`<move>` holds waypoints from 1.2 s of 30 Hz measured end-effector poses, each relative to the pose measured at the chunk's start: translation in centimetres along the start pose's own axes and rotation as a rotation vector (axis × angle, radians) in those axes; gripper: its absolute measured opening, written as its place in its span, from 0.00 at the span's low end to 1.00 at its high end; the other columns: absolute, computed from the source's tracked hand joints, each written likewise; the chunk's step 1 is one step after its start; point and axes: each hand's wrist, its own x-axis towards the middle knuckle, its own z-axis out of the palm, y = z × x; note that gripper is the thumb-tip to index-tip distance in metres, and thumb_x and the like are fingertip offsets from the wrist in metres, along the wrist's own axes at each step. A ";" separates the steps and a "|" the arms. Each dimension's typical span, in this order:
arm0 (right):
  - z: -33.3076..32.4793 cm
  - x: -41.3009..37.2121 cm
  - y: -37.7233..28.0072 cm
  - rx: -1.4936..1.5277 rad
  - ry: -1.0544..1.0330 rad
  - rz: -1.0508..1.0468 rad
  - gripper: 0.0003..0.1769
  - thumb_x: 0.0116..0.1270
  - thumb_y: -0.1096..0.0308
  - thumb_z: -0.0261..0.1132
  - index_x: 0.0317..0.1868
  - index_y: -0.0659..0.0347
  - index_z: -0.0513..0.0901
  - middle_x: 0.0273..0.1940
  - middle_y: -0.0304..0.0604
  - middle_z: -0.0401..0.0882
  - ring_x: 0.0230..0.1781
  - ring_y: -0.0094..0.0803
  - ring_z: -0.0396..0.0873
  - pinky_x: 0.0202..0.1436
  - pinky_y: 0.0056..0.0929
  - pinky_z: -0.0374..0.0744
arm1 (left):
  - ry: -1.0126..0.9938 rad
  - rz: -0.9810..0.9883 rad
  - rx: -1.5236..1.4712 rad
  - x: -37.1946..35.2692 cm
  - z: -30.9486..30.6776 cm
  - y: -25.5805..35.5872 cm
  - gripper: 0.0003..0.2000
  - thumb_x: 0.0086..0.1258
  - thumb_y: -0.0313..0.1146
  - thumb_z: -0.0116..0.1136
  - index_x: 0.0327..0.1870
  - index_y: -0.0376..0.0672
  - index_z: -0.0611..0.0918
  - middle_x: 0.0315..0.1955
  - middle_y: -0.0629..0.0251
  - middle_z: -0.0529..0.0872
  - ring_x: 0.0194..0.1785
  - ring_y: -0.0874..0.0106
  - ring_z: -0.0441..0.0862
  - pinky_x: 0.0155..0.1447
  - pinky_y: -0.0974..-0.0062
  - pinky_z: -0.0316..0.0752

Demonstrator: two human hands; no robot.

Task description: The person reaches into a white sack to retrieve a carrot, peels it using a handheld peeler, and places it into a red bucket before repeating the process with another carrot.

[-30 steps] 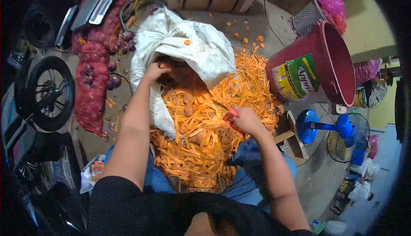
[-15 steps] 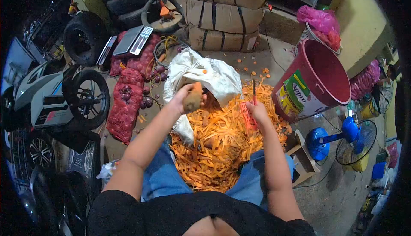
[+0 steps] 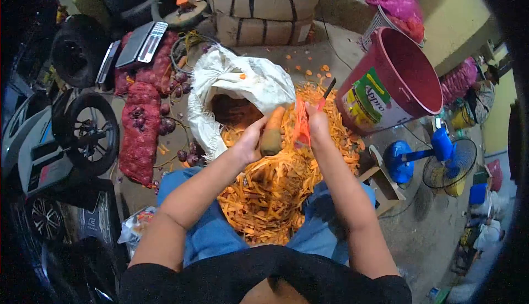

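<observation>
My left hand (image 3: 248, 145) is closed around a thick carrot (image 3: 273, 133), orange at its upper part and brown at the lower end. Just right of it, my right hand (image 3: 318, 126) grips a red-handled knife (image 3: 329, 88), its dark blade pointing up and away. A bright red strip-like piece (image 3: 301, 123) hangs beside that hand; what it is I cannot make out. Below both hands lies a big heap of orange peelings (image 3: 264, 207) between my knees. An open white woven sack (image 3: 250, 78) slumps behind the carrot, with orange pieces inside.
A tall maroon bucket (image 3: 358, 78) stands at the right, a blue fan (image 3: 441, 144) near it. On the left are red net bags of onions (image 3: 138, 144), a scale (image 3: 142, 45) and a motorcycle wheel (image 3: 91, 130). Strapped brown bales (image 3: 264, 6) are stacked behind.
The carrot has come down and right, towards my right hand, and my right hand has shifted slightly left and up. The knife now leans to the right. The whole view has shifted.
</observation>
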 end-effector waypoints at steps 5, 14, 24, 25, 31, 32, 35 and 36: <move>0.8 -0.6 -0.4 -0.054 0.084 -0.283 0.10 0.59 0.65 0.53 0.26 0.63 0.74 0.20 0.34 0.70 0.17 0.19 0.67 0.19 0.21 0.67 | -0.022 -0.059 -0.005 1.2 -0.4 -1.4 0.16 0.64 0.43 0.32 0.43 0.43 0.70 0.31 0.64 0.77 0.30 0.71 0.75 0.34 0.73 0.73; 1.9 -0.6 0.1 -0.288 0.220 -0.343 0.13 0.59 0.63 0.54 0.23 0.65 0.73 0.16 0.36 0.70 0.14 0.19 0.65 0.17 0.23 0.65 | 0.071 -0.091 -0.124 0.3 2.7 -3.1 0.15 0.63 0.44 0.36 0.37 0.43 0.73 0.26 0.68 0.77 0.27 0.75 0.75 0.30 0.76 0.73; 1.0 -0.7 0.8 -0.376 0.122 -0.579 0.13 0.59 0.64 0.53 0.23 0.65 0.69 0.15 0.38 0.66 0.16 0.23 0.62 0.20 0.25 0.63 | 0.046 -0.143 -0.075 0.5 2.7 -3.2 0.17 0.65 0.44 0.30 0.41 0.43 0.70 0.31 0.65 0.76 0.31 0.73 0.75 0.34 0.74 0.74; 0.9 -0.7 0.9 -0.373 0.115 -0.603 0.13 0.59 0.64 0.53 0.23 0.65 0.68 0.15 0.39 0.65 0.16 0.24 0.61 0.20 0.26 0.62 | 0.032 -0.136 -0.068 0.7 2.4 -3.4 0.19 0.66 0.46 0.26 0.43 0.44 0.69 0.34 0.64 0.76 0.33 0.72 0.75 0.37 0.72 0.73; -1.5 2.5 -0.7 -0.681 0.441 -0.775 0.10 0.59 0.67 0.52 0.25 0.64 0.70 0.19 0.36 0.69 0.19 0.22 0.65 0.23 0.25 0.65 | 0.192 -0.286 0.235 -1.5 4.1 -3.9 0.18 0.65 0.46 0.31 0.42 0.43 0.69 0.25 0.65 0.76 0.26 0.72 0.75 0.31 0.74 0.73; -2.9 4.2 -1.2 -0.747 0.543 -0.879 0.10 0.57 0.66 0.53 0.25 0.65 0.70 0.18 0.41 0.69 0.19 0.27 0.67 0.23 0.28 0.65 | 0.191 -0.289 0.239 -1.9 4.1 -4.0 0.18 0.65 0.46 0.31 0.42 0.43 0.69 0.25 0.65 0.76 0.26 0.72 0.75 0.31 0.74 0.73; -7.4 7.2 -2.7 -0.785 0.790 -0.837 0.10 0.57 0.66 0.53 0.27 0.66 0.71 0.21 0.47 0.72 0.22 0.36 0.72 0.26 0.34 0.67 | -0.116 -0.389 0.289 -3.8 4.8 -2.7 0.16 0.63 0.46 0.38 0.40 0.42 0.69 0.24 0.65 0.75 0.22 0.72 0.74 0.28 0.76 0.73; -6.9 6.3 -3.7 -0.621 0.839 -0.760 0.10 0.57 0.66 0.53 0.27 0.67 0.71 0.21 0.46 0.72 0.22 0.34 0.72 0.27 0.33 0.67 | -0.113 -0.388 0.294 -3.7 4.6 -2.2 0.16 0.63 0.46 0.38 0.40 0.42 0.69 0.24 0.65 0.75 0.22 0.72 0.74 0.28 0.76 0.73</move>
